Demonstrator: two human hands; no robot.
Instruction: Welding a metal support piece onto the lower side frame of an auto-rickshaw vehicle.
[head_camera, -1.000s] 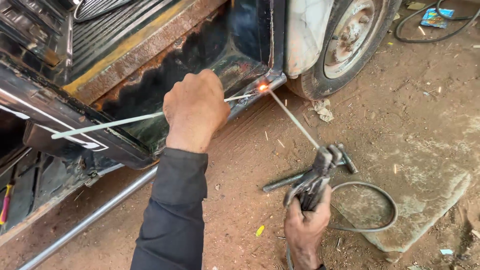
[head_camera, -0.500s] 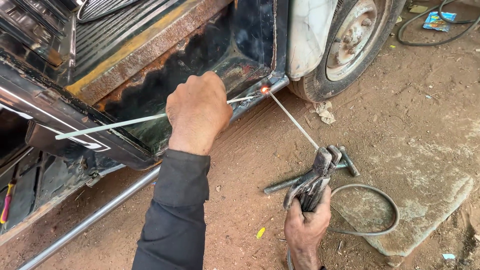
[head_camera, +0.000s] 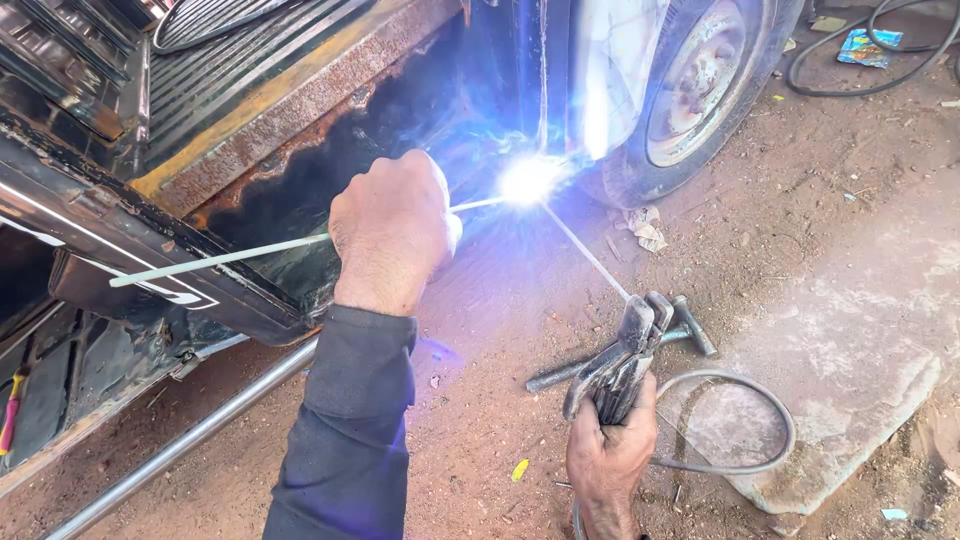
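Note:
My left hand (head_camera: 392, 230) is closed around a thin white filler rod (head_camera: 215, 258) that runs from the far left to a bright blue-white arc (head_camera: 528, 180) at the vehicle's rusty lower sill (head_camera: 300, 120). Lower down, my right hand (head_camera: 608, 455) grips a metal electrode holder (head_camera: 622, 360). Its thin electrode (head_camera: 585, 255) slants up and left into the same arc. A dark sleeve covers my left forearm.
A wheel with a worn rim (head_camera: 700, 90) stands just right of the arc. A hammer (head_camera: 640, 345) and a looped cable (head_camera: 735, 420) lie on the dirt by a concrete slab (head_camera: 860, 360). A metal pipe (head_camera: 190, 440) lies at lower left; hoses (head_camera: 860, 60) sit top right.
The small orange glow at the electrode tip has flared into a bright blue-white arc that lights the sill and ground. Both hands have stayed almost still.

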